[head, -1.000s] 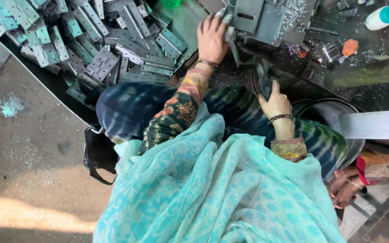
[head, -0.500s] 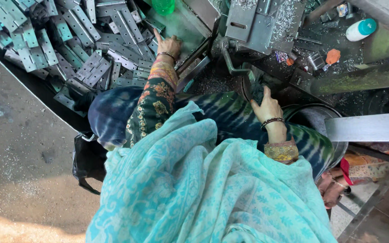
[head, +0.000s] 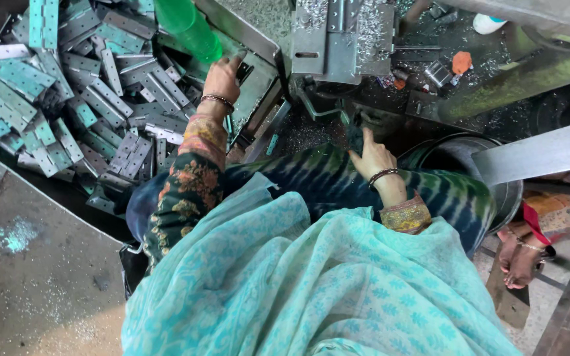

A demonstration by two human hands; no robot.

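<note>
My left hand (head: 221, 80) reaches forward to the edge of a heap of grey and teal metal hinges (head: 67, 105). Its fingertips lie against a slanted metal tray (head: 253, 92), just below a green plastic bottle (head: 189, 28). Whether the fingers hold a hinge is hidden. My right hand (head: 373, 158) rests on my striped lap, fingers closed around a dark handle (head: 355, 135) that sticks up under the grey press machine (head: 341, 36). A teal scarf (head: 298, 283) covers my chest and knees.
Metal shavings cover the machine bed around a small orange part (head: 461, 62) and a white bottle (head: 489, 23). A round metal drum (head: 499, 194) and a grey bar (head: 542, 153) stand at my right. A bare foot with an anklet (head: 519, 257) is lower right. Concrete floor (head: 34, 277) lies left.
My left hand has left the machine and swung left to the hinge heap by the green bottle. The right hand has kept its grip on the dark handle. The view has shifted left.
</note>
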